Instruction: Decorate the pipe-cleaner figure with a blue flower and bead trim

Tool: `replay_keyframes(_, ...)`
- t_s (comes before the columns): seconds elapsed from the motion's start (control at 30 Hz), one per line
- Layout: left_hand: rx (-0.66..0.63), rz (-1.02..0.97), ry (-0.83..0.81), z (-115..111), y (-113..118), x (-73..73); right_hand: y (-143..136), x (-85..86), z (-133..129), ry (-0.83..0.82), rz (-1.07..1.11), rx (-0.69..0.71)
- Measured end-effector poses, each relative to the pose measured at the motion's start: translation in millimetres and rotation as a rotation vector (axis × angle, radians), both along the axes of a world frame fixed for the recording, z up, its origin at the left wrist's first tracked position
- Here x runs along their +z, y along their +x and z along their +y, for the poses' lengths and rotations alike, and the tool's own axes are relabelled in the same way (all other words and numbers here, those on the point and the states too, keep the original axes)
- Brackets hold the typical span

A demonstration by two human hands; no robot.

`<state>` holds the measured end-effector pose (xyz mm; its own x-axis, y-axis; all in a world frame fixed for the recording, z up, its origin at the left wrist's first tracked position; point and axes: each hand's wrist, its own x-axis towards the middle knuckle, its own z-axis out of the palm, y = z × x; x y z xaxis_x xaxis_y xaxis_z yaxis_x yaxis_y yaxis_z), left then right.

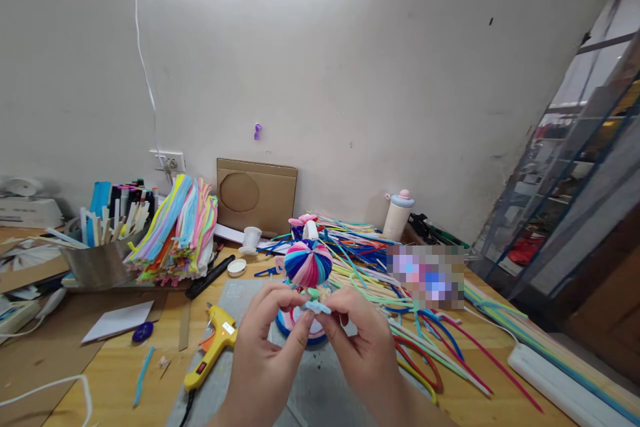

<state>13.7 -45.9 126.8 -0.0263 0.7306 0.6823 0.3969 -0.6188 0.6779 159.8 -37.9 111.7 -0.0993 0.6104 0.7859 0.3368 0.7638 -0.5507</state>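
Note:
Both hands pinch a small light-blue fuzzy piece (318,307), which looks like bent pipe cleaner. My left hand (275,330) grips its left side between thumb and fingers; my right hand (357,333) grips its right side. Just behind the fingertips stands a pipe-cleaner craft with a striped blue, pink and white ball (309,263) on top. Its round base (286,330), edged in blue, is partly hidden by my hands. Small green and beige bits show between ball and base. A grey cutting mat (320,387) lies underneath.
A yellow glue gun (213,347) lies left of my hands. Many loose pipe cleaners (370,273) spread behind and to the right. Further left are a bundle of pipe cleaners (175,227) and a metal holder (105,263) of sticks and markers. A bottle (399,217) stands near the wall.

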Motion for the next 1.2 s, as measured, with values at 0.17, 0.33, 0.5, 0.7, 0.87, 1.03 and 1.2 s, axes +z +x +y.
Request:
replay_keyframes(0.17, 0.022, 0.040, 0.063, 0, -4, 0.3, 2, -1.3, 1, 0.013, 0.000, -0.039)
replay_keyframes(0.33, 0.033, 0.071, 0.112, -1, -6, -1.9, 2, -1.8, -1, 0.103, -0.002, -0.059)
replay_keyframes(0.5, 0.076, 0.071, 0.208, -3, 0, -5.4, -2, -1.8, -4, 0.187, -0.008, -0.117)
replay_keyframes(0.7, 0.077, -0.007, 0.193, -6, 9, -12.5, -7, -3.2, -6, 0.200, 0.030, -0.147)
replay_keyframes(0.87, 0.138, 0.055, 0.154, -3, 2, -10.2, -1, 1.7, -1, 0.023, -0.009, -0.101)
replay_keyframes(1.03, 0.127, 0.189, 0.205, 1, -9, -2.3, 6, 10.1, 3, -0.068, -0.124, -0.061)
replay_keyframes(1.2, 0.072, 0.150, 0.083, 3, -11, 1.3, 7, 7.8, 2, -0.081, -0.054, -0.055)
